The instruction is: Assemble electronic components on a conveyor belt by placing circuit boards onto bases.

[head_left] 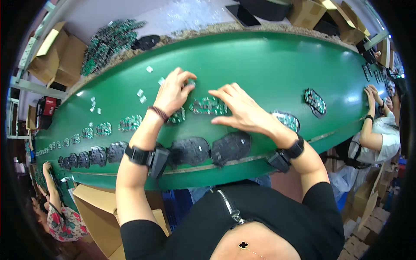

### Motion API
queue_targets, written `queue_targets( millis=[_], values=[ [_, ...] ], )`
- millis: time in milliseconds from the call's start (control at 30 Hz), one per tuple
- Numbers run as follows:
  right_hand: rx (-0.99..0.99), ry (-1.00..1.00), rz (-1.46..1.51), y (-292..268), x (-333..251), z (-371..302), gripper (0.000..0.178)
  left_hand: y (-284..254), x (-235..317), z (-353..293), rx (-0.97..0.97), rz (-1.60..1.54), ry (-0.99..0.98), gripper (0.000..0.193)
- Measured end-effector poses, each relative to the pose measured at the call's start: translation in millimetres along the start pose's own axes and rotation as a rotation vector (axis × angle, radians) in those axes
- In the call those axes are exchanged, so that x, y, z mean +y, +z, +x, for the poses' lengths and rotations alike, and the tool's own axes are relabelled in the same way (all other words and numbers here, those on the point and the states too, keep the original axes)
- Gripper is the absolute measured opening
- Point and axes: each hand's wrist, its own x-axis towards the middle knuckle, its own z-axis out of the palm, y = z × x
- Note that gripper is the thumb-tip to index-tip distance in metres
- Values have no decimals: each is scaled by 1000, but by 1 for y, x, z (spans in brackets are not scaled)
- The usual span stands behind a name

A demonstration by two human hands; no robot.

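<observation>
My left hand (173, 92) is over the green work surface with thumb and index finger pinched on a small clear piece (191, 82). Below those fingertips lies a green circuit board (206, 106). My right hand (245, 110) is open around the board's right end, thumb on the near side and fingers on the far side; whether it touches the board I cannot tell. Another circuit board (177, 116) is partly covered by my left wrist. Nearer me lie black plastic housings, one (232, 148) between my forearms and another (190, 151) left of it.
Several small clear pieces (141, 96) lie scattered left of my hand. Rows of boards (104, 129) and housings (97, 156) run off left. A board in a housing (315, 103) lies right. Beyond the far edge are a board heap (112, 41) and a phone (243, 15). People sit at both ends.
</observation>
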Motion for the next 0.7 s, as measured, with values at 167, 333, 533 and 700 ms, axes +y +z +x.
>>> queue_targets(
  millis=[167,333,533,700],
  values=[
    [-1,-2,-138,0,6,-6,57,10,3,13,9,7,-86,7],
    [-25,8,-36,-26,-9,-51,74,10,11,0,28,207,-37,11],
    [-237,2,121,-11,-27,-97,91,-7,-3,-13,-66,248,167,10],
    [-79,169,99,-3,-38,-107,90,-4,-2,-8,-36,165,37,10]
  ],
)
